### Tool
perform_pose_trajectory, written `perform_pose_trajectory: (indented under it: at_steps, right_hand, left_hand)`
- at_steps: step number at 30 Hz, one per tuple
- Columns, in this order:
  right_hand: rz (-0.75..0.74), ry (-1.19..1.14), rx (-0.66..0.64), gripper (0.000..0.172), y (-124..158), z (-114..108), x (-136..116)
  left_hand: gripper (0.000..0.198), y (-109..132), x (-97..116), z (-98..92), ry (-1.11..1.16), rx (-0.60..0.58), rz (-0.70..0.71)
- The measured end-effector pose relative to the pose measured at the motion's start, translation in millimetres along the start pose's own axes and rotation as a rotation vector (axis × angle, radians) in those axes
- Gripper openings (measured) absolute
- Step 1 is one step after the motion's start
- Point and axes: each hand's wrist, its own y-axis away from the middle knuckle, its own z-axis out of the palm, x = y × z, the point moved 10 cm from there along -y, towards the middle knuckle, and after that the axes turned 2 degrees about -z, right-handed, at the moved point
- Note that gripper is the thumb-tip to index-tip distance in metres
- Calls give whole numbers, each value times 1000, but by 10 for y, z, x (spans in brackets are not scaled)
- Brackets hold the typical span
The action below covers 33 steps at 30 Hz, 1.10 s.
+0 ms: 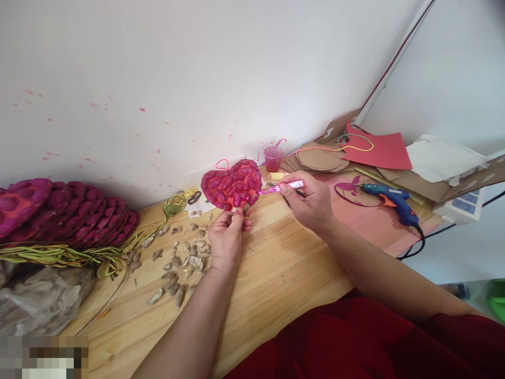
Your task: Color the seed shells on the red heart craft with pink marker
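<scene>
My left hand [229,237] pinches the bottom of a heart-shaped ornament [231,184], holding it upright above the table. Peanut shells painted magenta cover its red face, and a pink cord loop [222,165] rises from its top. In my right hand [307,202] is a slim paintbrush [290,186] with a whitish handle and pink-stained end. Its tip meets or nearly meets the heart's right edge. Behind them, a clear plastic cup of pink paint [273,159] stands by the wall. Loose peanut shells [189,258] lie scattered left of my left wrist.
Stacked magenta-painted pieces [79,210] and yellow-green cords [63,255] fill the left side, above a plastic bag [47,300]. To the right are cardboard ovals [319,157], red paper [379,150], a blue glue gun [394,200] with its cable, and a power strip [465,205]. Paint spots mark the wall [142,110].
</scene>
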Motion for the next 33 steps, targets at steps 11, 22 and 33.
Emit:
perform_pose_trajectory:
  at_steps: [11,22,33]
  right_hand:
    - [9,10,-1,10,2,-6,-5]
    - [-16,-4,0,9,-3,-7,-34]
    - [-24,-22,-21,8,5,11,-52]
  left_hand:
    - [33,0,-36,-3,37,10,-40]
    - [31,3,-39,7,32,1,-39]
    - [33,1,-50,-9,34,0,-35]
